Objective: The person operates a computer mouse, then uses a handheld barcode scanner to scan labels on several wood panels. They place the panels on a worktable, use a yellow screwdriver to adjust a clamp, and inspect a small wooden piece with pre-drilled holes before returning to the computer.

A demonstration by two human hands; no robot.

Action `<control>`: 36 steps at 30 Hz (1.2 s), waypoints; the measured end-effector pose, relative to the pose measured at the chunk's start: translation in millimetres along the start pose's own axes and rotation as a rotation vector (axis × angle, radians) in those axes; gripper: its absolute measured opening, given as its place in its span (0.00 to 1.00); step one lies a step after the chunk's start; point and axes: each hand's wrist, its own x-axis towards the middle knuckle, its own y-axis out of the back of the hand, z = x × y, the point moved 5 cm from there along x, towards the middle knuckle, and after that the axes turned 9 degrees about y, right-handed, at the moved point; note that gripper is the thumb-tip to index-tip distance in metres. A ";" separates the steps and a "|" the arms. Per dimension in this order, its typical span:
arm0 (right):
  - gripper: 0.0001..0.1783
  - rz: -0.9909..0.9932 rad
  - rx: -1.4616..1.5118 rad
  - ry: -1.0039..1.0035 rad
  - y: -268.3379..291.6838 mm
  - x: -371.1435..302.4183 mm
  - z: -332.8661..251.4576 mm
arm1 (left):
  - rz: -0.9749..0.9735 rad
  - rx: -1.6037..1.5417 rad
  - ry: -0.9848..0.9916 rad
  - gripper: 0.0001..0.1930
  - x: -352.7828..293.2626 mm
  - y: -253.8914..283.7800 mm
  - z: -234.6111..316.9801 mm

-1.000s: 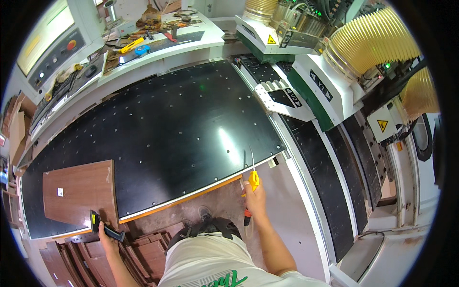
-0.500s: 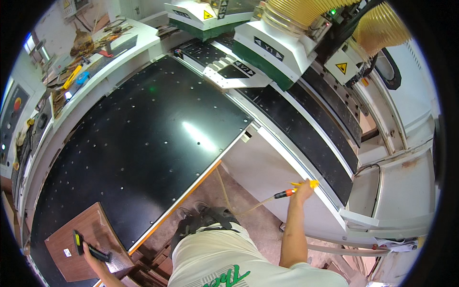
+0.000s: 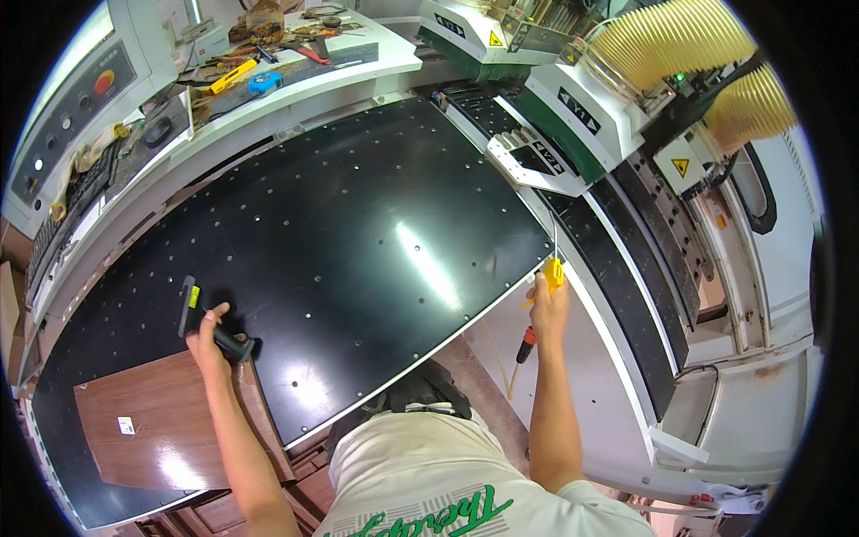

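A black handheld barcode scanner point(image 3: 234, 345) with a yellow sticker is in my left hand point(image 3: 209, 347), whose fingers wrap its handle. That hand is over the black machine bed point(image 3: 358, 215), just past the upper edge of a brown wood-grain panel point(image 3: 170, 394) with a small white label. On the right, my right hand point(image 3: 549, 311) grips a yellow air blow gun point(image 3: 555, 272). Its thin nozzle points away from me over the bed's right corner, beside the white rail. Below the hand hangs its black-and-orange hose coupling point(image 3: 526, 345).
A white side bench point(image 3: 385, 55) at the back left carries a blue tape measure point(image 3: 266, 82), a yellow cutter point(image 3: 233, 77) and other tools. The control panel point(image 3: 80, 116) stands far left. Machine heads point(image 3: 586, 112) with ribbed yellow ducts point(image 3: 671, 40) rise at the back right. Brown boards lie below the bed.
My left hand has carried the scanner forward, off the panel and over the black bed. My right hand has moved forward and left with the blow gun. The view has turned left.
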 end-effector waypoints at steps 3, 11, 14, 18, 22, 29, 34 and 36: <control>0.17 0.015 -0.059 -0.012 -23.4 8.5 -11.2 | -0.053 0.051 -0.033 0.18 -2.5 -2.6 1.9; 0.14 -0.334 0.110 -0.204 -129.4 7.8 -37.6 | -0.055 0.092 -0.026 0.16 -3.5 -7.8 8.1; 0.17 -0.398 0.284 -0.027 -178.2 -12.7 -57.8 | -0.056 0.158 0.035 0.13 -4.6 -7.5 8.9; 0.20 -0.698 0.452 0.154 -219.3 -46.7 -71.8 | -0.039 0.062 0.087 0.14 -3.2 -9.1 5.9; 0.22 -0.582 0.535 -0.149 -203.6 -62.5 -67.1 | -0.047 0.033 -0.009 0.16 -3.0 -8.2 9.5; 0.33 -1.165 0.314 -0.301 -172.3 -129.6 -124.7 | -0.065 -0.195 0.011 0.23 2.3 -2.6 15.2; 0.32 -1.443 0.445 -0.231 -159.7 -146.8 -136.7 | 0.009 -0.068 0.056 0.18 -10.2 -8.5 15.0; 0.32 -1.136 0.299 -0.177 -166.2 -101.3 -111.7 | 0.025 -0.046 -0.060 0.16 -12.3 -14.6 17.7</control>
